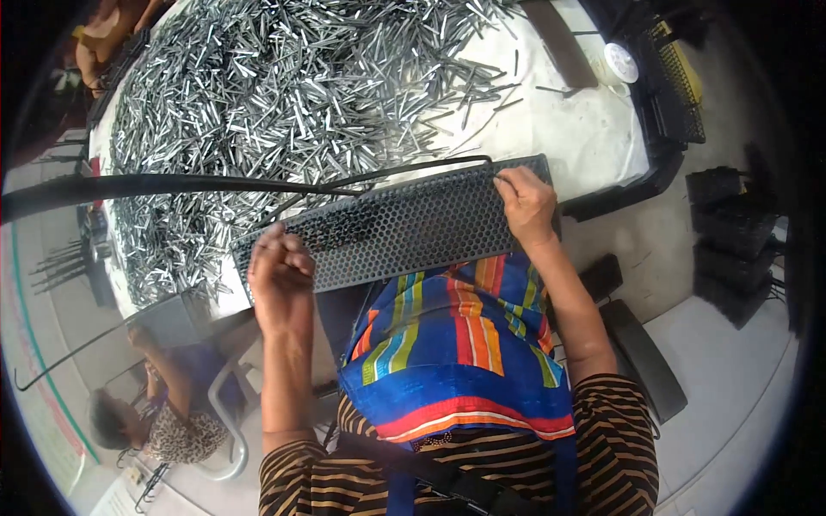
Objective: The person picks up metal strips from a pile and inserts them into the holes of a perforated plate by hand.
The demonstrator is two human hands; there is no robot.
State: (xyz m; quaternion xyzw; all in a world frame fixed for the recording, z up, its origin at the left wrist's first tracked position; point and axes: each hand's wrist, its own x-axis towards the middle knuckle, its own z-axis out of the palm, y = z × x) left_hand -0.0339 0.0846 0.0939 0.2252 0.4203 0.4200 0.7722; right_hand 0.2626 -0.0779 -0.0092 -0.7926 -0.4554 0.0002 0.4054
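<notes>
Lying crosswise, perforated tray point(404, 228) rises rightward between left hand point(280, 275) and right hand point(525, 205).

The right hand point(527, 205) covers a corner of the perforated tray point(404, 228); its fingertips are hidden. Beyond the tray, the heap of metal pins point(284, 95) runs past the top edge, each pin too small to tell.

One perforated black tray point(404, 228) is being seen near the middle. Metal pins point(284, 95), too many to be counted, are being seen heaped on one white table point(585, 129). Two hands, left point(280, 279) and right point(527, 205), are being counted at the tray.
</notes>
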